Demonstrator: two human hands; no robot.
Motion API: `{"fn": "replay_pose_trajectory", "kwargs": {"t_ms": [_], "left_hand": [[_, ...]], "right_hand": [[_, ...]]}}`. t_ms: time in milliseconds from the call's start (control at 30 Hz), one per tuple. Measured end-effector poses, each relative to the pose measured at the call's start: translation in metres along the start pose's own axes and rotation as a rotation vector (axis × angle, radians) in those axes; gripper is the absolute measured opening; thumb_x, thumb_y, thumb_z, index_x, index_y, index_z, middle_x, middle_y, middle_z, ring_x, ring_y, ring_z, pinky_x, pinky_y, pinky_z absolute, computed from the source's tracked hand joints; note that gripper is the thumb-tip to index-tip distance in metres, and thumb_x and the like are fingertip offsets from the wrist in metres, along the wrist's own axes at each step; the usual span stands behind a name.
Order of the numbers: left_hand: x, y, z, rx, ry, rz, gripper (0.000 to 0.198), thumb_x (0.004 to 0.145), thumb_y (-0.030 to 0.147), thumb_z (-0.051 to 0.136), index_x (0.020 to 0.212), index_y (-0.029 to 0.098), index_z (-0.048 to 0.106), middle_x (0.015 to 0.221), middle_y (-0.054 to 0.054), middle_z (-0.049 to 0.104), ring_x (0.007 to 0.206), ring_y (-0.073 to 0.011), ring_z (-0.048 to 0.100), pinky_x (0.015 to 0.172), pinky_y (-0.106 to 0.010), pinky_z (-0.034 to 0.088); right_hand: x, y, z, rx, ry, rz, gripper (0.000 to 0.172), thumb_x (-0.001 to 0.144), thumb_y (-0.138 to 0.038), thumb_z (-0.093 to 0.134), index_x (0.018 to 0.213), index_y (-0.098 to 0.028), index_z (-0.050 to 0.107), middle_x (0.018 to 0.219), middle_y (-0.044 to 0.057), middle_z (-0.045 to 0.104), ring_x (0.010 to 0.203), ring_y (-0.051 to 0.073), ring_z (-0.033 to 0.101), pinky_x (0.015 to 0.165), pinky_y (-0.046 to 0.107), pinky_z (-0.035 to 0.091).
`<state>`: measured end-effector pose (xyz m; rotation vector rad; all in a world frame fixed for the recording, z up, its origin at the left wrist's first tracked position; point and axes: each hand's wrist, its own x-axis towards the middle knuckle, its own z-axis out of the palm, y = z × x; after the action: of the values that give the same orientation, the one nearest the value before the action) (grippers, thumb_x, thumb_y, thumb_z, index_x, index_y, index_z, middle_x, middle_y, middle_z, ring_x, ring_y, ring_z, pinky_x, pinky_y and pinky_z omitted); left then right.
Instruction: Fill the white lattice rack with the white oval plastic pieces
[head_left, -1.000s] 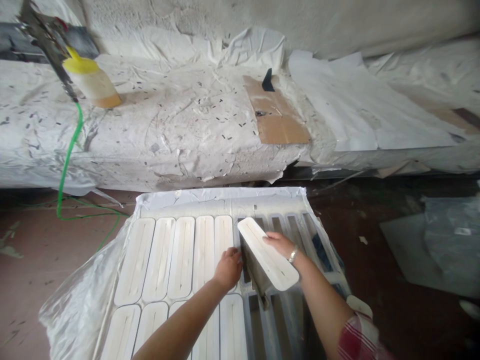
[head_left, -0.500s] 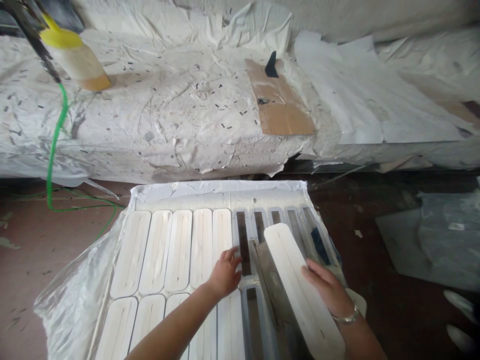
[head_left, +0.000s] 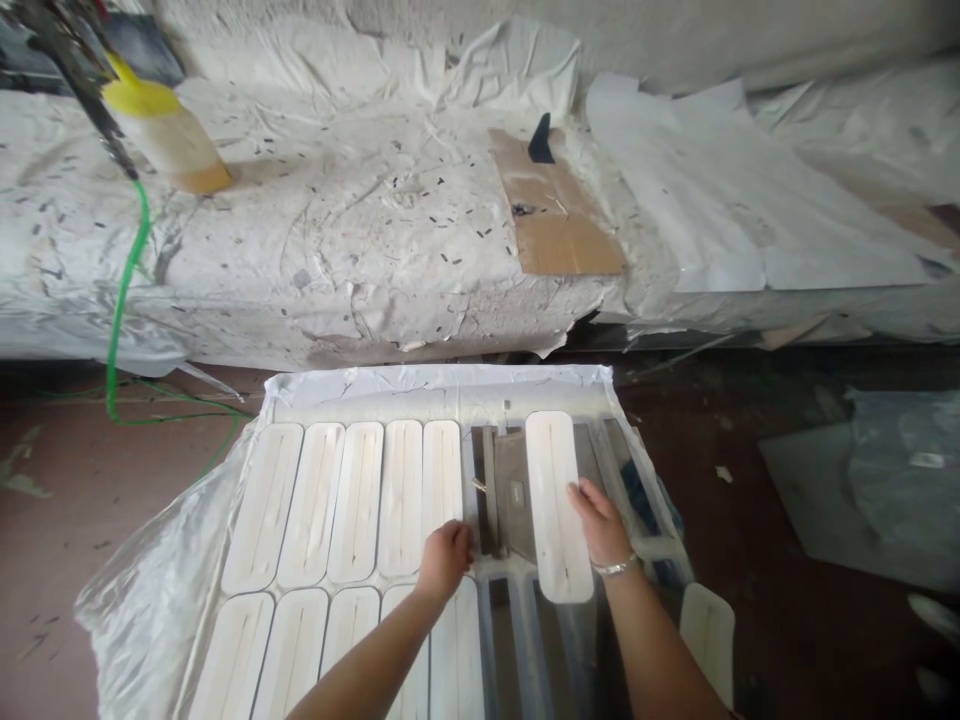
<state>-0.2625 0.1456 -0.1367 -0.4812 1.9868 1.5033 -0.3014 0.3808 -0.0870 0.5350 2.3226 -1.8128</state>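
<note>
My right hand (head_left: 596, 522) holds a long white round-ended panel (head_left: 552, 505) by its right edge, over the open grey bars of a white radiator (head_left: 450, 400) lying flat. A silver bracelet circles that wrist. My left hand (head_left: 444, 560) rests at the end of a row of similar white panels (head_left: 360, 500), its fingers curled against the edge of the nearest panel. Between my hands, a grey-brown piece (head_left: 514, 490) shows in a gap in the radiator. The panel's underside is hidden.
Plastic sheeting (head_left: 142, 600) lies under the radiator on a red-brown floor. Another white panel (head_left: 709, 640) stands beside the radiator. Ahead is a paper-covered ledge with cardboard (head_left: 559, 215), a yellow-capped bottle (head_left: 165, 135) and a green hose (head_left: 120, 320).
My right hand has carried the panel away from its tilted position and turned it parallel to the row, now further up the radiator. My left hand has shifted only slightly.
</note>
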Motion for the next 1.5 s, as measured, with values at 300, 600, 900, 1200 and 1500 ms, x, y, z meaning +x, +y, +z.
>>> {"fn": "replay_pose_trajectory", "kwargs": {"t_ms": [300,600,900,1200,1500], "left_hand": [[0.012,0.01,0.012,0.192,0.084,0.433,0.042,0.083,0.017,0.039,0.123,0.008,0.048,0.129,-0.013,0.043,0.116,-0.0188,0.046,0.103,-0.032,0.038],[0.007,0.016,0.017,0.281,0.119,0.404,0.039,0.082,0.012,0.038,0.118,0.008,0.051,0.12,-0.012,0.048,0.107,-0.0175,0.05,0.099,-0.03,0.04],[0.025,0.027,0.011,0.063,-0.007,0.094,0.036,0.086,0.037,0.041,0.11,0.013,0.053,0.093,-0.008,0.063,0.075,-0.0132,0.058,0.063,-0.023,0.046],[0.051,0.027,-0.004,0.103,-0.127,-0.088,0.023,0.079,0.034,0.046,0.07,0.013,0.05,0.059,-0.005,0.06,0.05,-0.0142,0.057,0.045,-0.023,0.044],[0.045,0.036,-0.022,0.286,0.007,0.016,0.028,0.074,0.035,0.051,0.057,0.014,0.056,0.048,-0.002,0.056,0.046,-0.0105,0.051,0.053,-0.022,0.042]], "right_hand": [[-0.001,0.001,0.021,-0.123,0.079,-0.056,0.043,0.082,-0.058,0.044,0.073,-0.016,0.039,0.062,-0.003,0.037,0.06,0.01,0.036,0.057,0.022,0.032],[-0.003,-0.01,0.054,-0.4,0.083,-0.113,0.042,0.085,-0.057,0.032,0.07,-0.018,0.035,0.056,-0.003,0.033,0.056,0.011,0.036,0.057,0.025,0.029],[0.008,0.028,0.082,-0.351,-0.024,-0.008,0.044,0.081,-0.06,0.029,0.066,-0.018,0.029,0.058,-0.003,0.029,0.057,0.011,0.032,0.056,0.025,0.028],[0.033,0.016,0.091,-0.527,-0.18,0.032,0.035,0.087,-0.047,0.022,0.068,-0.018,0.029,0.061,-0.002,0.033,0.06,0.011,0.037,0.058,0.022,0.031],[0.049,0.003,0.089,-0.826,-0.307,0.069,0.026,0.086,-0.029,0.045,0.063,-0.015,0.04,0.06,0.002,0.047,0.058,0.011,0.039,0.055,0.025,0.019]]}}
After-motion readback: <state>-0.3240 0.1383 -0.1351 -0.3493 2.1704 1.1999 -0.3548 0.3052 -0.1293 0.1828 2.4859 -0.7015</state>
